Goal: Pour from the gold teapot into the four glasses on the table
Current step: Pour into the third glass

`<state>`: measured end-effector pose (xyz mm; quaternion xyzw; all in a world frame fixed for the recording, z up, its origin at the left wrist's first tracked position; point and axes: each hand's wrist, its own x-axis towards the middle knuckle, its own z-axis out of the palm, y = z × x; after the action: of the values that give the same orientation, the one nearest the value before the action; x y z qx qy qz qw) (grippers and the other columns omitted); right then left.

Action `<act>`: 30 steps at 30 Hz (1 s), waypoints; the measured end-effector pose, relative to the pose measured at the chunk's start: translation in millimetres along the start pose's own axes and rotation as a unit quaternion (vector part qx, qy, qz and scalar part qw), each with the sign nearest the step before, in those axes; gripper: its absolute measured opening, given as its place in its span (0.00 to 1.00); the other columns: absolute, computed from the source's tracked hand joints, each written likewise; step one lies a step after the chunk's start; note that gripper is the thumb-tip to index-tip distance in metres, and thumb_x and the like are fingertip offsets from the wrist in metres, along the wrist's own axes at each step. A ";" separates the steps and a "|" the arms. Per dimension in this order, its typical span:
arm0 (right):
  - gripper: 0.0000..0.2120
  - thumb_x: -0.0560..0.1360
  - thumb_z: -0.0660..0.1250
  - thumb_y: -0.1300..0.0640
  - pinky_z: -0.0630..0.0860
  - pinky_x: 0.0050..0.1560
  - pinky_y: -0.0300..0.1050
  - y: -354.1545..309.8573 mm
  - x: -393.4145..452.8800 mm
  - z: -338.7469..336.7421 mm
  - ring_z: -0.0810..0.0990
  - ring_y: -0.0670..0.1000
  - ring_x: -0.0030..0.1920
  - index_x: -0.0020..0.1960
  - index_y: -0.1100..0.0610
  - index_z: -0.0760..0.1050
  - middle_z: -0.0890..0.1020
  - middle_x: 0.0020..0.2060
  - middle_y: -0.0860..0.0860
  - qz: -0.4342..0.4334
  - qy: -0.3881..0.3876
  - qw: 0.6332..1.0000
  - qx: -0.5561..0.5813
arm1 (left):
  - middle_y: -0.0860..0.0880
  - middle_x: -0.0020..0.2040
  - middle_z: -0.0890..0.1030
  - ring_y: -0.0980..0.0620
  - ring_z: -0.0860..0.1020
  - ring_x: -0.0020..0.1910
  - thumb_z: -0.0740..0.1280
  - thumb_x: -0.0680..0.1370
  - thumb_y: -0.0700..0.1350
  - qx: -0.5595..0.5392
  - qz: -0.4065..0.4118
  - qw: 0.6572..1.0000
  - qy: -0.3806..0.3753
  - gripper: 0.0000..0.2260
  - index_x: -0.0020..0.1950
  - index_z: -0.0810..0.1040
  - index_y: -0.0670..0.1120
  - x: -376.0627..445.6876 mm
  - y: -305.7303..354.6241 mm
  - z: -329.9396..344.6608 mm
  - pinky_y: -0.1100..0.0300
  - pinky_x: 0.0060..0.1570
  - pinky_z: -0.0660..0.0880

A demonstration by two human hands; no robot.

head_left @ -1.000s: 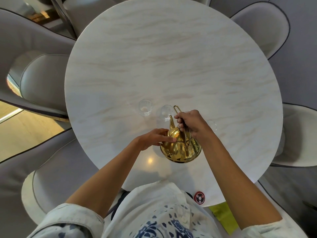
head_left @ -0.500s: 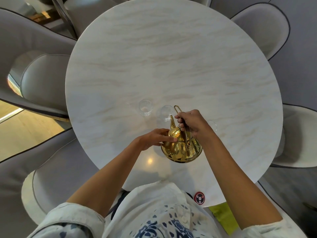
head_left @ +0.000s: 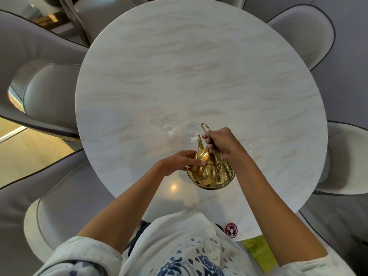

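Note:
The gold teapot (head_left: 211, 174) hangs just above the round marble table (head_left: 179, 66), tilted away from me. Its spout tip sits over a clear glass (head_left: 192, 130). My right hand (head_left: 223, 143) grips the wire handle from above. My left hand (head_left: 182, 161) presses its fingertips on the lid. A second clear glass (head_left: 168, 124) stands to the left of the first. Part of a third glass (head_left: 246, 146) shows behind my right wrist. A fourth glass is hidden from view.
Grey upholstered chairs ring the table: one at the left (head_left: 45, 96), one at the near left (head_left: 59, 216), one at the far right (head_left: 304, 34), one at the right (head_left: 346, 160). A round red and black sticker (head_left: 231, 230) sits on the table's near edge.
The teapot has barely moved; it stays tilted with its spout over the same glass, and both hands keep their hold.

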<state>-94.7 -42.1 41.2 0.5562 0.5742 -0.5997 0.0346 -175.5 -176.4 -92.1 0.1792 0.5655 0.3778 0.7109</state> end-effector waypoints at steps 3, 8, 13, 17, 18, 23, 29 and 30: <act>0.09 0.79 0.63 0.64 0.73 0.25 0.37 0.3 0.5 -0.1 0.74 0.46 0.25 0.45 0.65 0.81 0.77 0.31 0.53 0.000 0.000 1.000 -0.002 | 0.49 0.69 0.81 0.47 0.77 0.71 0.77 0.77 0.53 0.004 -0.003 1.000 -0.001 0.30 0.77 0.74 0.49 1.1 -0.6 -0.2 0.49 0.72 0.73; 0.08 0.79 0.64 0.64 0.73 0.26 0.38 0.5 -0.5 -0.8 0.74 0.46 0.25 0.46 0.65 0.81 0.77 0.31 0.53 -0.005 0.000 1.000 -0.001 | 0.48 0.69 0.81 0.46 0.77 0.71 0.77 0.77 0.54 0.009 -0.009 1.000 -0.002 0.30 0.77 0.74 0.50 0.4 0.5 0.7 0.48 0.73 0.73; 0.09 0.78 0.63 0.64 0.72 0.27 0.40 5.4 -4.5 -1.7 0.74 0.48 0.26 0.45 0.64 0.81 0.77 0.30 0.53 -0.005 0.016 1.000 0.005 | 0.49 0.70 0.80 0.46 0.78 0.70 0.82 0.68 0.60 0.028 -0.013 0.999 0.010 0.40 0.77 0.73 0.52 -1.7 1.0 -0.7 0.46 0.73 0.74; 0.09 0.77 0.63 0.62 0.72 0.27 0.41 19.8 -11.1 -3.1 0.74 0.49 0.26 0.44 0.64 0.81 0.78 0.29 0.53 -0.005 0.038 0.999 0.021 | 0.50 0.71 0.78 0.46 0.77 0.71 0.86 0.59 0.61 0.051 -0.014 0.997 0.054 0.51 0.79 0.70 0.54 2.1 -1.4 -1.4 0.46 0.74 0.73; 0.10 0.76 0.63 0.61 0.72 0.28 0.41 24.4 -13.3 -2.7 0.74 0.49 0.26 0.43 0.64 0.81 0.78 0.29 0.53 -0.010 0.044 0.999 0.024 | 0.50 0.71 0.78 0.47 0.77 0.71 0.86 0.60 0.59 0.059 -0.010 0.996 0.060 0.50 0.79 0.70 0.54 1.1 -0.3 -1.4 0.47 0.74 0.73; 0.11 0.77 0.63 0.61 0.73 0.29 0.42 35.1 -24.7 5.7 0.75 0.49 0.26 0.41 0.62 0.82 0.78 0.29 0.53 -0.043 0.046 0.998 0.022 | 0.51 0.69 0.79 0.48 0.79 0.68 0.86 0.63 0.53 0.091 0.005 0.993 0.070 0.47 0.79 0.69 0.53 -11.8 4.2 -9.3 0.50 0.71 0.75; 0.10 0.78 0.63 0.62 0.72 0.29 0.43 19.6 -33.6 24.5 0.75 0.50 0.26 0.44 0.64 0.81 0.77 0.30 0.53 -0.071 -0.010 0.997 0.031 | 0.52 0.68 0.80 0.50 0.79 0.68 0.84 0.68 0.51 0.079 0.028 0.993 0.082 0.42 0.79 0.70 0.53 -37.2 0.2 -27.8 0.49 0.72 0.74; 0.10 0.78 0.63 0.63 0.72 0.29 0.44 16.3 -33.9 28.5 0.75 0.50 0.26 0.45 0.65 0.81 0.77 0.30 0.53 -0.074 -0.020 0.997 0.031 | 0.52 0.68 0.81 0.50 0.79 0.68 0.84 0.67 0.52 0.074 0.031 0.993 0.086 0.43 0.79 0.69 0.54 -40.8 -1.9 -31.7 0.48 0.72 0.74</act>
<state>-88.7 -88.5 46.6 0.5008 0.5937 -0.6297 -0.0154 -207.7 -213.3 -75.5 0.2157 0.6451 0.3707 0.6324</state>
